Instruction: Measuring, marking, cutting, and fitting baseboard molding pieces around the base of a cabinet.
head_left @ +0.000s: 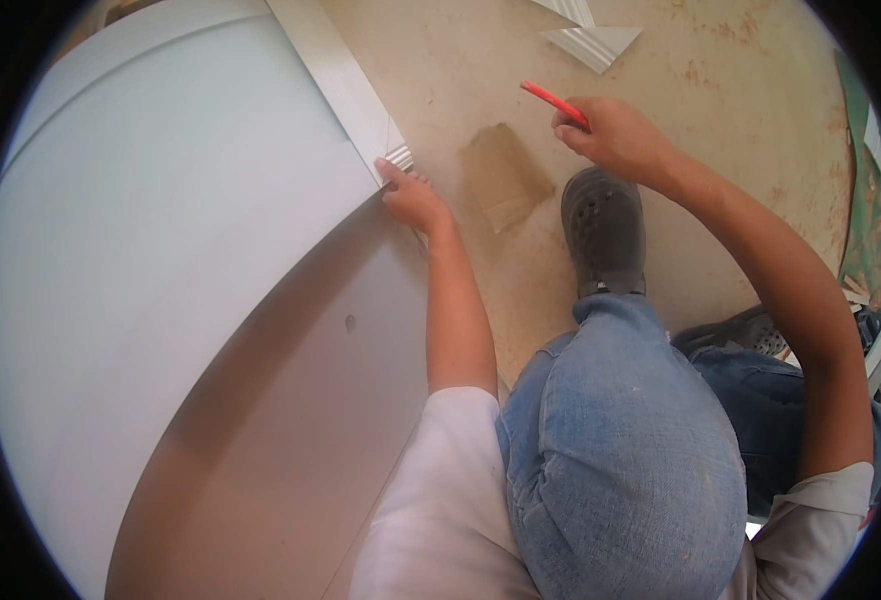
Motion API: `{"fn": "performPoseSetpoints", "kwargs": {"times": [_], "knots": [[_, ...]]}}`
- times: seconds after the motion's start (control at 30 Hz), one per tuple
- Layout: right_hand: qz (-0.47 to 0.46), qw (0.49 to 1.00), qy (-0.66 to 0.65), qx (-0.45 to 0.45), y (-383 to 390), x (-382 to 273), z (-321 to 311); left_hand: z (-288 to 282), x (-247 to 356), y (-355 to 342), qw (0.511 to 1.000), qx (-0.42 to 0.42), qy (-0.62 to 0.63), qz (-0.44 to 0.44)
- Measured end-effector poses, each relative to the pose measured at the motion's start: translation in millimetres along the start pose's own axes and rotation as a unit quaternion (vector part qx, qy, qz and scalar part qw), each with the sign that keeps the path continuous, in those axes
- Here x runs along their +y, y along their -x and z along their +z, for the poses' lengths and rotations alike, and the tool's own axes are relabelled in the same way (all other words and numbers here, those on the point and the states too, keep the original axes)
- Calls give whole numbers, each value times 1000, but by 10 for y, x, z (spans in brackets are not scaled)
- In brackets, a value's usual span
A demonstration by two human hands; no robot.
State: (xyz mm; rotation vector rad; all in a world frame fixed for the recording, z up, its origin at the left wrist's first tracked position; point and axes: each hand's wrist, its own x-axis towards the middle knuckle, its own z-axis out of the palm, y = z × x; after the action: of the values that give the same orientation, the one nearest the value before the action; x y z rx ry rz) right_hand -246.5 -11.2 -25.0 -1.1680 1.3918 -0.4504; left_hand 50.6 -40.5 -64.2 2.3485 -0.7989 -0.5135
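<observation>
My left hand point(413, 200) is closed around the near end of a long white moulding strip point(336, 75), which lies along the right edge of a large white panel point(181, 200). The index finger rests on top of the strip, beside a ridged part of its end, while the other fingers curl at its side. A thin slanting line crosses the strip just above that end. Out to the right, my right hand point(616, 140) holds a red pencil point(558, 105) pointing up and left, clear of the strip.
Ridged white moulding offcuts point(596, 45) with slanted ends lie at the far side of the tan floor point(721, 90). A brown cardboard piece point(506, 180) lies between my hands, near my dark clog point(604, 230). Green sheeting point(861, 190) and clutter line the right edge.
</observation>
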Motion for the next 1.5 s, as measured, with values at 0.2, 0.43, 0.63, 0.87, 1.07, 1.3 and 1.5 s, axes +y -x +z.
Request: {"fn": "performPoseSetpoints", "kwargs": {"times": [0.2, 0.43, 0.63, 0.87, 1.07, 1.3, 1.5], "knots": [[-11, 1000, 8, -1, -11, -49, 9, -85, -27, -51, 999, -21, -14, 30], [-2, 1000, -19, -7, -87, -38, 138, -123, -138, -244, 997, -60, 31, 21], [-15, 984, -163, -77, -459, -191, 666, -365, -201, -424, 980, -159, 108, -52], [-105, 963, -247, -37, -912, -284, 1755, -589, -66, -358, 972, -228, 46, -30], [61, 893, -441, -61, -1156, -469, 2280, -581, 51, -323, 974, -219, 34, -51], [156, 780, -589, -139, -1178, -633, 2253, -616, -3, -337, 980, -194, 30, -42], [176, 748, -625, -135, -1001, -818, 1989, -584, 90, -229, 978, -193, 57, -47]]}}
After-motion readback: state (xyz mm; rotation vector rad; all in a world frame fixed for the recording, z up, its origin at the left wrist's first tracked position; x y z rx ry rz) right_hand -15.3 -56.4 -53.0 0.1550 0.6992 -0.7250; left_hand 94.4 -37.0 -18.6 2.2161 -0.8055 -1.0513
